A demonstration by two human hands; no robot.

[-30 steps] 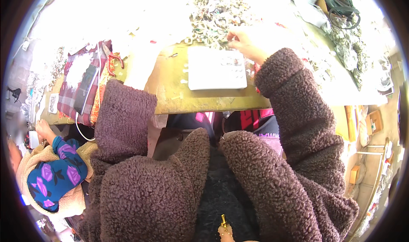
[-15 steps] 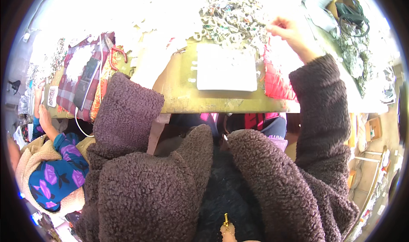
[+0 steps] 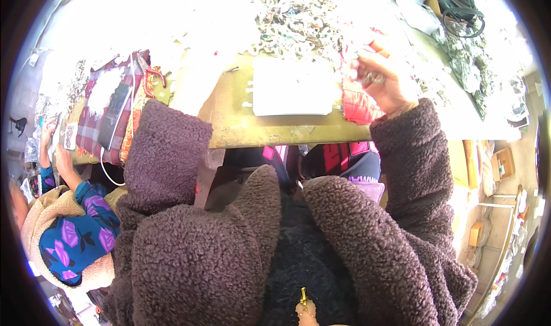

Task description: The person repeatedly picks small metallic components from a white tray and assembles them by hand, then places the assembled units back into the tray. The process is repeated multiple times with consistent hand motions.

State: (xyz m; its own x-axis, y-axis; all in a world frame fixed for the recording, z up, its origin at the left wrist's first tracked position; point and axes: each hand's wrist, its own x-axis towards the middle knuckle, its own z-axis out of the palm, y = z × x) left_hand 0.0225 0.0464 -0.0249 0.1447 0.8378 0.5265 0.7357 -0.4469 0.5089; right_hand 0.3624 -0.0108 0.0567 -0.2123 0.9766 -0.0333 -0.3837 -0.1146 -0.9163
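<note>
My right hand (image 3: 385, 80) is turned partly palm up over a red cloth (image 3: 360, 103), its fingers curled around small shiny ring-like pieces (image 3: 374, 78). Beside it, to the left, lies a bright white flat rectangular thing (image 3: 294, 87), its surface washed out by glare. A heap of small pale ring-like pieces (image 3: 298, 24) spreads behind that. My left hand (image 3: 202, 76) rests over the table to the left, so overexposed that its fingers cannot be made out. Near its fingertips shows a small dark metallic bit (image 3: 231, 70).
Red-handled pliers (image 3: 154, 78), a dark phone-like slab (image 3: 115, 110) with a white cable and a plaid cloth (image 3: 94, 128) lie left. A co-worker in a blue floral sleeve (image 3: 69, 240) sits there. Plastic bags (image 3: 468, 67) lie right. The worn table's front edge (image 3: 287, 136) runs before me.
My right hand has moved back toward me from the heap's edge and turned palm up, with small shiny pieces now showing in it. The whole view has shifted slightly.
</note>
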